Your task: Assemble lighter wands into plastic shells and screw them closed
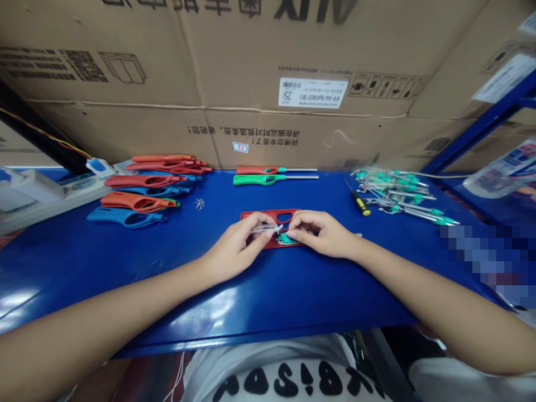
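Observation:
Near the middle of the blue table, my left hand (238, 244) is closed on a clear plastic tube (263, 228) with a small white tip. Just to its right, my right hand (320, 231) has thumb and fingers pinched together beside the tip; anything between them is too small to make out. Beneath both hands lie red lighter shell halves (272, 214), partly covered by my fingers. A green part (287, 239) with thin white wire sits in the nearer half. A short metal end shows right of my right hand.
Red, orange and blue shells (134, 201) are piled left, beside small screws (200, 204) and a power strip (79, 192). Two lighters (259, 179) lie at the back. A screwdriver (359, 202) and green-ended metal rods (402, 192) lie right. Cardboard (167, 134) stands behind.

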The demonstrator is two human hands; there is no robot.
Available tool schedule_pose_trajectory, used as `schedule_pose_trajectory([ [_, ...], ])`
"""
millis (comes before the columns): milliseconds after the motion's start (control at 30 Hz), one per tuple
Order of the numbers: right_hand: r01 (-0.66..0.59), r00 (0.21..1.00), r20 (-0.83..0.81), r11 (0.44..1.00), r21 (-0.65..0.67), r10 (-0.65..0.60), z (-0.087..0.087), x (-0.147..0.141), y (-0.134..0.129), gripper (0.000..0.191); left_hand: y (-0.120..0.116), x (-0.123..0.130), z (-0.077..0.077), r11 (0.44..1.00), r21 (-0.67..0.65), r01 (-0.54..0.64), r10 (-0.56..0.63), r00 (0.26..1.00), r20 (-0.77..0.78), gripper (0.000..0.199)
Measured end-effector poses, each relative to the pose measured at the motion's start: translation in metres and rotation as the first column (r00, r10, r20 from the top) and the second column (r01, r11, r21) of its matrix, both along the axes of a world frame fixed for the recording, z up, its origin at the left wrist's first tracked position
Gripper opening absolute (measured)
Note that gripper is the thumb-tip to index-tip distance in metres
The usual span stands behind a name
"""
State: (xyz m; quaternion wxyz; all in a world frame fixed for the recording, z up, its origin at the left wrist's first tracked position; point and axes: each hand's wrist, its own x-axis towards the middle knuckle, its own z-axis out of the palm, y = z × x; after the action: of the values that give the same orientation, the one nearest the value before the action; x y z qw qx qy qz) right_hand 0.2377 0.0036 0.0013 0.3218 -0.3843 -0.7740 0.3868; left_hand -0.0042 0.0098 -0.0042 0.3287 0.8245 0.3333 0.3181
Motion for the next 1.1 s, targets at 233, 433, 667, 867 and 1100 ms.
schedule_pose_trajectory([
  [233,-0.017,1.0,-0.002,1.0,0.009,0.017,-0.0022,0.0006,0.0,0.023,0.0006,0.0003,-0.0013,1.0,0.009,0.026,-0.027,0.999,0.019,0.018],
  [433,0.002,1.0,-0.016,0.999,-0.033,-0.003,-0.0036,0.001,0.0002,0.022,0.0005,0.001,-0.0024,0.999,-0.011,0.035,-0.035,0.999,0.024,0.02],
  [667,0.011,1.0,-0.025,0.996,-0.089,-0.013,-0.0036,0.0015,-0.0005,0.023,0.001,0.0014,-0.0027,1.0,-0.025,0.013,-0.011,0.998,0.059,0.019],
  [867,0.03,0.999,-0.028,0.996,-0.082,-0.033,-0.0026,0.0009,-0.001,0.023,0.0026,0.0016,-0.0043,0.999,-0.053,-0.002,0.006,0.997,0.072,0.02],
  [1100,0.027,0.999,-0.016,0.997,-0.069,-0.029,-0.0025,0.0006,-0.0011,0.022,0.0034,0.0016,-0.0046,0.998,-0.062,-0.003,0.007,0.997,0.074,0.019],
])
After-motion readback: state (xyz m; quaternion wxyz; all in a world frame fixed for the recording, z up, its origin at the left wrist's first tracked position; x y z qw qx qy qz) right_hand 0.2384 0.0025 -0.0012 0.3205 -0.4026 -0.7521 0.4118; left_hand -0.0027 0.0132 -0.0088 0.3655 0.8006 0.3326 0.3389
